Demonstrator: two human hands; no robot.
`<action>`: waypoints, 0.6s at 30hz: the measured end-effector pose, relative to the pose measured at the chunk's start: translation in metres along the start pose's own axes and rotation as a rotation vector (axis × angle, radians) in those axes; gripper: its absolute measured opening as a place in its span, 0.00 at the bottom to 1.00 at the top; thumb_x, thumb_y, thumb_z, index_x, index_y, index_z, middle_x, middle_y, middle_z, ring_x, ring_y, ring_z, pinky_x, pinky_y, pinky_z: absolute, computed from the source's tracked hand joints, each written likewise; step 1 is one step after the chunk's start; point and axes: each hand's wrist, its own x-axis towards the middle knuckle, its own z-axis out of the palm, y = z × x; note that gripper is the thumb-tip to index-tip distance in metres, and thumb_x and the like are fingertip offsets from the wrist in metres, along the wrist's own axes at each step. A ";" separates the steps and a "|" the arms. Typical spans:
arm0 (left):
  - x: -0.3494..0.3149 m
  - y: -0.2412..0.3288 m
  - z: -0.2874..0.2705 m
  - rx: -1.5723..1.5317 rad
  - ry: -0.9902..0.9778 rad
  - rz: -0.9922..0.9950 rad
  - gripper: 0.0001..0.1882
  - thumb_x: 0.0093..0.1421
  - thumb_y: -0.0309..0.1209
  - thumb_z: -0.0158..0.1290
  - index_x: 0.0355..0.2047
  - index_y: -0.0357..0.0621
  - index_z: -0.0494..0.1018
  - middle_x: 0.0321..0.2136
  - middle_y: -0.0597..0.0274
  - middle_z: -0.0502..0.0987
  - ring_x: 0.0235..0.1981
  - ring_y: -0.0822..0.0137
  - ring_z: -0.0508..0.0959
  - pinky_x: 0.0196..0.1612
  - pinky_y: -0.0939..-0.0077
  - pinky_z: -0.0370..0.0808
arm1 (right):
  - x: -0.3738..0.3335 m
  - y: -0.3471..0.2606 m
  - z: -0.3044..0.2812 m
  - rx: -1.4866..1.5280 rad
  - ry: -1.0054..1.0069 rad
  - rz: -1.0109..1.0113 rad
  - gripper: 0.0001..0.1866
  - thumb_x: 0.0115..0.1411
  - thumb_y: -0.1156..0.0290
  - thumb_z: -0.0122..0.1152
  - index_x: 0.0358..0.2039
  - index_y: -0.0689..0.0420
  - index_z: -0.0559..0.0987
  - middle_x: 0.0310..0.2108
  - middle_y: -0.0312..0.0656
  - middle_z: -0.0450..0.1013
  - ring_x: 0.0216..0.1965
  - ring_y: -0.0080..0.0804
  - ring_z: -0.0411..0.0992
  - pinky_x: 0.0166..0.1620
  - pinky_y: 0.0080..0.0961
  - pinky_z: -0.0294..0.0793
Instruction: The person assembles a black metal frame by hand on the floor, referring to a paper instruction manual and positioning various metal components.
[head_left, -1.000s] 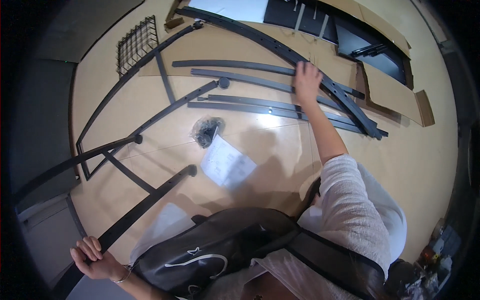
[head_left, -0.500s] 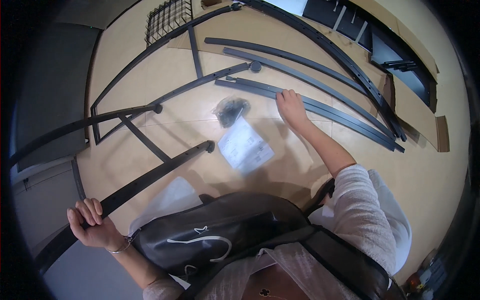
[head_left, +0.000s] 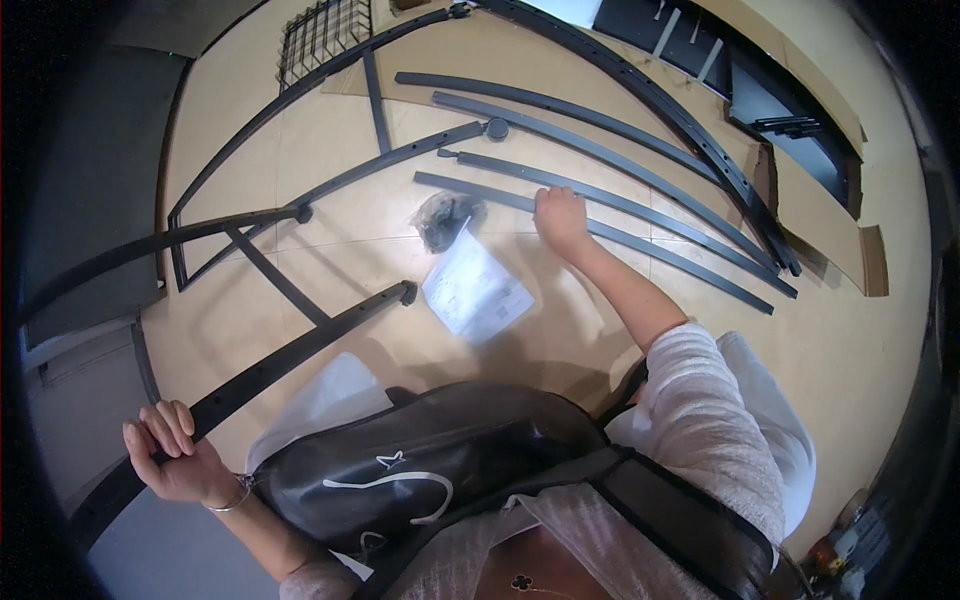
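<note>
My left hand [head_left: 175, 452] is closed round one leg of a black metal frame [head_left: 262, 373], which has a crossbar and round end caps and is raised at the lower left. My right hand [head_left: 561, 218] grips a straight dark metal bar [head_left: 680, 267], the nearest of several long bars on the floor. Just beyond it lies a second bar [head_left: 630, 207] with a small peg at its left end. Left of my right hand are a clear plastic bag [head_left: 440, 222] of dark parts and a white printed sheet [head_left: 478, 290].
A second black frame [head_left: 378, 105] lies farther off at the left, near a black wire basket [head_left: 325, 45]. Beyond the bars, long drilled rails [head_left: 690, 122] rest on cardboard. An opened cardboard box [head_left: 820, 222] with dark panels and rods stands at the right.
My right hand has drawn the nearest bar toward me, opening a gap from the bar beside it. My left hand keeps its hold on the frame.
</note>
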 end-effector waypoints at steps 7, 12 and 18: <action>-0.003 0.004 -0.004 0.009 0.029 0.015 0.16 0.56 0.29 0.36 0.11 0.50 0.51 0.07 0.69 0.53 0.08 0.79 0.53 0.16 0.87 0.53 | -0.055 -0.114 -0.205 1.889 -0.378 -0.762 0.10 0.53 0.73 0.49 0.36 0.61 0.70 0.35 0.40 0.67 0.36 0.25 0.67 0.36 0.20 0.68; 0.002 0.014 -0.003 0.027 0.057 -0.030 0.17 0.54 0.29 0.37 0.09 0.50 0.51 0.07 0.70 0.52 0.08 0.80 0.52 0.16 0.87 0.53 | -0.132 -0.187 -0.203 2.502 -0.094 -1.630 0.15 0.54 0.65 0.45 0.33 0.65 0.70 0.34 0.55 0.66 0.37 0.48 0.65 0.42 0.37 0.62; 0.004 0.006 -0.002 0.030 0.024 -0.038 0.16 0.53 0.29 0.37 0.09 0.51 0.51 0.07 0.70 0.52 0.08 0.80 0.52 0.16 0.87 0.53 | -0.125 -0.190 -0.227 2.673 -0.081 -1.600 0.14 0.53 0.65 0.45 0.32 0.65 0.70 0.33 0.54 0.67 0.36 0.48 0.65 0.42 0.38 0.63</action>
